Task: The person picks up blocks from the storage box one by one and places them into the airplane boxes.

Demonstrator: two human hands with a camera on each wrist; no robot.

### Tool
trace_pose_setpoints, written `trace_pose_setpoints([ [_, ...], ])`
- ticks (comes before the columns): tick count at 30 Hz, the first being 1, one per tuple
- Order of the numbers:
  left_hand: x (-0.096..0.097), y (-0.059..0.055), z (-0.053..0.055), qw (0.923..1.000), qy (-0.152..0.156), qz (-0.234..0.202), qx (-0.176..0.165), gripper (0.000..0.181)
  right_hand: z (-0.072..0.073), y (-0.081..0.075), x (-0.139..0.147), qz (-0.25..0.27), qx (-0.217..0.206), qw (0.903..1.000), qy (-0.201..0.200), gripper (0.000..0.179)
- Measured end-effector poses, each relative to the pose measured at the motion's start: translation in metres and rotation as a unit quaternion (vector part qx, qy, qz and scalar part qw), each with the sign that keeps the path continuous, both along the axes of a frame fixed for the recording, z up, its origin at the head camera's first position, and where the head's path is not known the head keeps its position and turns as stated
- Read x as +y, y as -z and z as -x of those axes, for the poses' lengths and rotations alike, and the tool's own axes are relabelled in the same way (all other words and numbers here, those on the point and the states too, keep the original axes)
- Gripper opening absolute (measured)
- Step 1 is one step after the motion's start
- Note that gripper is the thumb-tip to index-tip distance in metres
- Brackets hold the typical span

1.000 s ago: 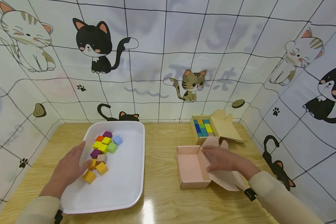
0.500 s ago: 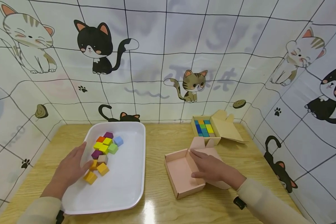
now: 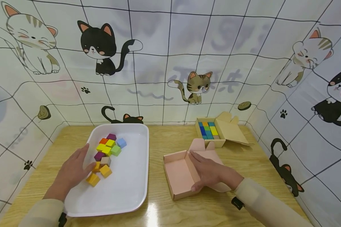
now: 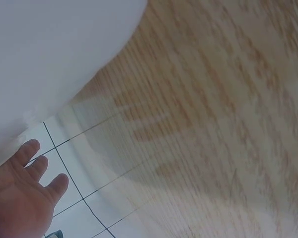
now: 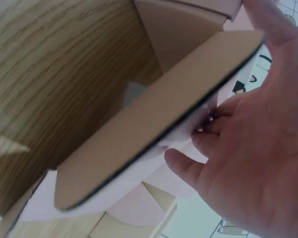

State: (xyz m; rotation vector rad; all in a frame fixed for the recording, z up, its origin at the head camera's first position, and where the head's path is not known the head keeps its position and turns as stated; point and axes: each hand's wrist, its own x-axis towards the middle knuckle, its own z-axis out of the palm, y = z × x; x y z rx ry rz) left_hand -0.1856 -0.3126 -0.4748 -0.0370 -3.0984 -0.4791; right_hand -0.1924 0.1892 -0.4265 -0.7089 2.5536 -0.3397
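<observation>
My left hand [image 3: 74, 168] lies at the left rim of a white tray [image 3: 125, 192], fingers relaxed along the edge and thumb over the inside near the blocks. In the left wrist view its fingers [image 4: 37, 168] show spread beside the tray's wall. Inside the tray sits a loose cluster of small coloured blocks [image 3: 106, 149], yellow, purple, orange, green, blue and plain wood. My right hand [image 3: 210, 171] grips a pink cardboard box [image 3: 179, 176] at its right wall, thumb towards the front corner, fingertips at the back one. The box's lid is folded open to the right, partly behind the hand.
Behind the pink box stands a yellow cardboard box [image 3: 210, 129] with its lid open, filled with rows of coloured blocks. A wooden table [image 3: 159, 151] carries everything, and a cat-patterned sheet [image 3: 150, 66] encloses its back and sides.
The pink box has shifted left and slightly turned, with my right hand moving along with it. My left hand stays at the tray's rim, and the blocks have not moved.
</observation>
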Motion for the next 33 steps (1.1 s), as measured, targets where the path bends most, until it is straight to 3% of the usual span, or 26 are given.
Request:
trace_pose_setpoints([
  [11,0.002,-0.001,-0.001,1.0000,-0.003,-0.002,-0.002,0.096,0.002,0.002,-0.029,0.000,0.014,0.9998,-0.013,0.125],
  [19,0.000,-0.003,-0.001,1.0000,-0.002,-0.001,-0.008,0.096,0.011,0.003,-0.049,-0.004,0.020,0.9998,0.002,0.123],
  [33,-0.014,-0.003,0.001,0.9983,0.015,0.056,-0.009,0.092,0.012,0.001,-0.069,-0.025,0.039,0.9988,-0.011,0.122],
])
